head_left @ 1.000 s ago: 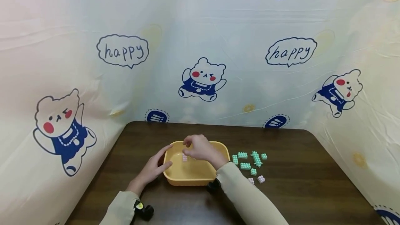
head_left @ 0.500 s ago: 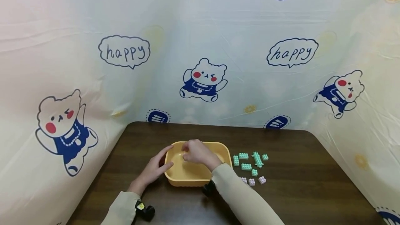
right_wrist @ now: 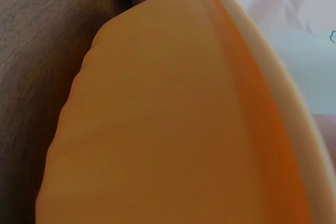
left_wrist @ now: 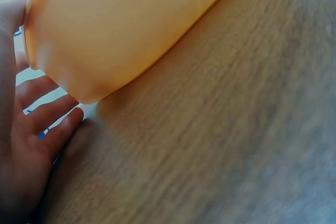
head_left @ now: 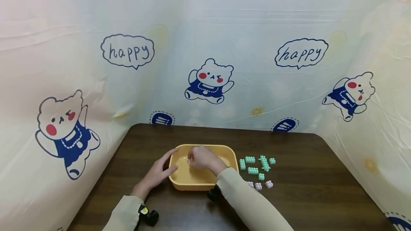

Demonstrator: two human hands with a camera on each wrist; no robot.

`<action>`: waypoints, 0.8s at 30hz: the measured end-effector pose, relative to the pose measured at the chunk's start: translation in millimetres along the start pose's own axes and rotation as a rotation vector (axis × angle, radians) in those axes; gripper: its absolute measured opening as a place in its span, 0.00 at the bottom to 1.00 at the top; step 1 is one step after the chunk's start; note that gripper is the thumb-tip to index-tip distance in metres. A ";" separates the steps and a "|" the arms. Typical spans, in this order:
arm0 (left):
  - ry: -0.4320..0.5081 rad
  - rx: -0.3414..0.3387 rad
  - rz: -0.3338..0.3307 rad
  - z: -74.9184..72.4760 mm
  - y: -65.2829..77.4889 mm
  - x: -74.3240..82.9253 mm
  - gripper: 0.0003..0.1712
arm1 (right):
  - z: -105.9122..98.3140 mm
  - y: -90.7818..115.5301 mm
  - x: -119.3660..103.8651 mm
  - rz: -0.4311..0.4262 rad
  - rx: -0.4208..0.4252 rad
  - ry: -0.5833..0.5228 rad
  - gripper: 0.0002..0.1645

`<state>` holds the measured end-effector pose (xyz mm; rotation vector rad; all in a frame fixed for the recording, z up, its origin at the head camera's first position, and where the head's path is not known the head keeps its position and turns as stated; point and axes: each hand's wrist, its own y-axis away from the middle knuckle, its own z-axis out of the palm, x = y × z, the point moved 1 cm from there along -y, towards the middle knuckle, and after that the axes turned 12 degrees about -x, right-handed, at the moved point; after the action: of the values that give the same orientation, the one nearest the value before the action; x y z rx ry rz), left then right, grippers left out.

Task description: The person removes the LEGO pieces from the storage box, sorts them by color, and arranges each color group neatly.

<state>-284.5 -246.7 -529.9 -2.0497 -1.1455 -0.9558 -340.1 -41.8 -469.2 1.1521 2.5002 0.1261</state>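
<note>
A yellow plastic basin [head_left: 192,187] stands on the dark wooden table. My left hand [head_left: 155,174] rests against the basin's left end with thumb and index finger spread along the rim; in the left wrist view its other fingers lie loosely near the outer wall. Inside the basin, towards its left half, my right hand [head_left: 203,158] pinches a small pink toy building brick [head_left: 189,163], mostly hidden by the fingers. The right wrist view is filled by the basin's outer wall [right_wrist: 157,119], and the right hand's fingertips do not show there.
Right of the basin lie several green building bricks [head_left: 253,170], among them a joined green piece [head_left: 264,163]. Pink bricks [head_left: 269,184] lie nearer, one partly behind the right sleeve [head_left: 240,195]. A printed cloth [head_left: 208,27] surrounds the table's back and sides.
My right hand has lowered into the basin, and its fingers have closed on the pink brick that lay visible there. The left hand has stayed at the rim.
</note>
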 end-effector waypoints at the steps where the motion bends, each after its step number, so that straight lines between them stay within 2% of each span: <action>1: -0.007 -0.002 0.002 -0.4 0.0 1.2 0.36 | -0.1 0.0 -0.1 0.002 -0.003 0.000 0.06; 3: -0.007 0.000 0.000 -0.2 -0.9 -1.0 0.36 | -0.3 0.4 -0.5 0.001 -0.012 0.002 0.04; 10: 0.010 -0.042 0.007 -6.4 5.3 29.3 0.37 | 0.7 1.0 -2.3 -0.007 -0.025 0.023 0.02; 13: -0.004 -0.045 0.001 -7.8 7.4 36.2 0.37 | 1.8 0.1 -3.0 -0.020 -0.021 0.050 0.01; 18: -0.019 -0.041 -0.009 -7.0 7.8 35.6 0.35 | 5.2 -1.3 -2.7 -0.030 -0.018 0.091 0.02; 24: -0.012 -0.041 0.011 -7.1 6.3 34.5 0.35 | 4.2 0.3 -3.5 -0.030 -0.016 0.073 0.02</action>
<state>-268.3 -239.4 -498.8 -2.0948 -1.1288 -0.9699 -336.3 -44.6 -472.0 1.1221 2.5741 0.1834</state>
